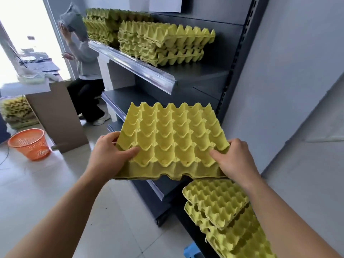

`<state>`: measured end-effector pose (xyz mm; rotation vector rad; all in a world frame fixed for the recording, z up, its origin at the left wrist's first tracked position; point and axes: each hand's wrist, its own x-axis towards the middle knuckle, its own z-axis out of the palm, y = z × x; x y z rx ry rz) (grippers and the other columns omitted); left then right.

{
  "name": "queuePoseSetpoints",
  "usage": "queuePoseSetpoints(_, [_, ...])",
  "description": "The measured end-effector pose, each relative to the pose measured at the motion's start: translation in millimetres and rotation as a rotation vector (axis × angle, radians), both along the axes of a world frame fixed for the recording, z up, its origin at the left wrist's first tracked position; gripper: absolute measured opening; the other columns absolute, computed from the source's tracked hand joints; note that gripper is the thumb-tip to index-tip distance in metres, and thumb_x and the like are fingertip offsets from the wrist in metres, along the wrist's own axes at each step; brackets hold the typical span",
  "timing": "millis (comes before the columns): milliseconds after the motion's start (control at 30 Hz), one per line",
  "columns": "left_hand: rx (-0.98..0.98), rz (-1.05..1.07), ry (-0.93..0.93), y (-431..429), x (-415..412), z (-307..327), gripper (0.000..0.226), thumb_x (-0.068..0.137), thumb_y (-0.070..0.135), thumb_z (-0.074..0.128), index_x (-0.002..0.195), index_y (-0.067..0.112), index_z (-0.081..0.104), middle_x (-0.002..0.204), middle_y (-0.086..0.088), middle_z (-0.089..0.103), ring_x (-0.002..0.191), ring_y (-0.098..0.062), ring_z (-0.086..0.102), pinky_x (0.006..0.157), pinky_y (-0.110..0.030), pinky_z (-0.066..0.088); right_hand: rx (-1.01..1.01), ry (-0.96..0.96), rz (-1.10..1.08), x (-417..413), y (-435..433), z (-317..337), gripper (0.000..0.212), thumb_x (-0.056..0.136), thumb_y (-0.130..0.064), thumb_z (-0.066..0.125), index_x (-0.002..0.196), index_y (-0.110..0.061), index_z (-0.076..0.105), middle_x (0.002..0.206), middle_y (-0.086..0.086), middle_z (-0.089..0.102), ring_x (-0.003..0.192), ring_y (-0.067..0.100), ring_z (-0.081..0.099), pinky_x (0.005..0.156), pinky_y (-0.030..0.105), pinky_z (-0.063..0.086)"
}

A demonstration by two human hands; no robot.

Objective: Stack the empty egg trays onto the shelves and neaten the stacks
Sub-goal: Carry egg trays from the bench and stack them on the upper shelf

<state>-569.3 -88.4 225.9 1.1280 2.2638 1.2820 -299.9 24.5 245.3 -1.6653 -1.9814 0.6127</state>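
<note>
At lower right, a skewed stack of egg trays lies on a low shelf; the frame edge cuts it off. My left hand and right hand each pinch a near corner of one yellow egg tray, thumbs on top, fingers hidden beneath. It hangs in the air before the middle shelf, cups up, far edge raised toward the shelving, long axis left to right. Beyond, on the upper shelf, a nearer stack partly hides a farther stack.
</note>
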Motion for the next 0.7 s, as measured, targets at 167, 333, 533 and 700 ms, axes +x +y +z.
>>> queuePoseSetpoints(167, [0.000,0.021,-0.001,-16.7,-112.7,24.9,0.042,0.069,0.029,0.082,0.108,0.022,0.067,0.096,0.005,0.067,0.090,-0.016,0.063,0.075,-0.033,0.050,-0.022,0.026,0.038,-120.1,-6.9,7.6,0.044,0.076,-0.048,0.064,0.093,-0.009,0.054,0.100,0.004,0.050,0.071,0.018,0.055,0.056,0.032,0.046])
queuePoseSetpoints(333, [0.038,0.080,0.044,-42.3,-217.5,54.0,0.044,0.072,0.027,0.081,0.113,0.019,0.066,0.091,0.007,0.063,0.076,-0.002,0.057,0.060,-0.021,0.042,-0.009,0.068,0.122,-234.7,-14.1,32.1,0.039,0.081,-0.040,0.066,0.100,-0.009,0.051,0.104,0.004,0.044,0.068,0.010,0.048,0.053,0.028,0.036])
queuePoseSetpoints(533, [0.138,0.207,0.081,-60.3,-307.4,90.4,0.055,0.070,0.027,0.084,0.119,0.016,0.063,0.087,0.010,0.063,0.080,-0.013,0.060,0.074,-0.028,0.047,0.082,0.119,0.214,-338.0,-12.8,74.8,0.039,0.082,-0.040,0.066,0.099,-0.009,0.049,0.105,0.005,0.044,0.066,0.006,0.043,0.052,0.025,0.032])
queuePoseSetpoints(700, [0.198,0.171,0.065,-38.0,-350.9,123.4,0.042,0.065,0.034,0.085,0.104,0.028,0.068,0.088,0.009,0.069,0.082,-0.017,0.066,0.085,-0.041,0.054,0.207,0.128,0.212,-372.1,4.6,119.6,0.037,0.082,-0.038,0.065,0.096,-0.005,0.055,0.100,0.005,0.046,0.077,0.017,0.048,0.057,0.031,0.034])
